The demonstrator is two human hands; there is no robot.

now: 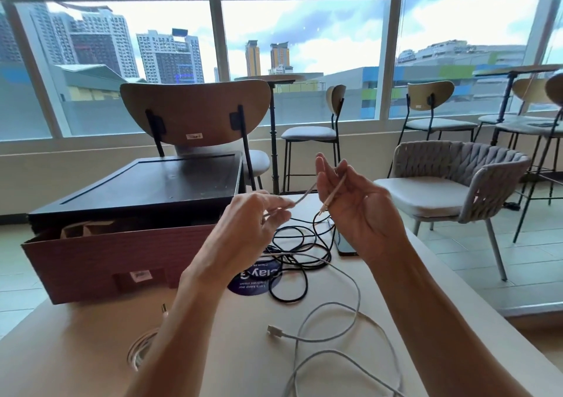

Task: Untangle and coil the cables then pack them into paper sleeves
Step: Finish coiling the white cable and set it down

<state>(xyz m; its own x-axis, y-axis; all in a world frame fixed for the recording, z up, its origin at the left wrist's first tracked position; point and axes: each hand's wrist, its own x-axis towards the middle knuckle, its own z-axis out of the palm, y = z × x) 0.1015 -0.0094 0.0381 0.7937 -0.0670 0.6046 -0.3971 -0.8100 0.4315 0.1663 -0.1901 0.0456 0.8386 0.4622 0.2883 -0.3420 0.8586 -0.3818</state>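
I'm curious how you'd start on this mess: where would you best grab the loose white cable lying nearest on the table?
Probably by its plug, pinched from above, coming in from the left. That end of the white cable lies flat on bare table, clear of its own loops, while the far end runs into the black cable tangle.

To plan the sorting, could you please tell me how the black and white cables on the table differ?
The black cable lies bunched in tight overlapping loops; the white cable sprawls in wider loops nearer the person. The white cable's plug shows clearly; the black cable's ends do not. Both lie uncoiled on the table.
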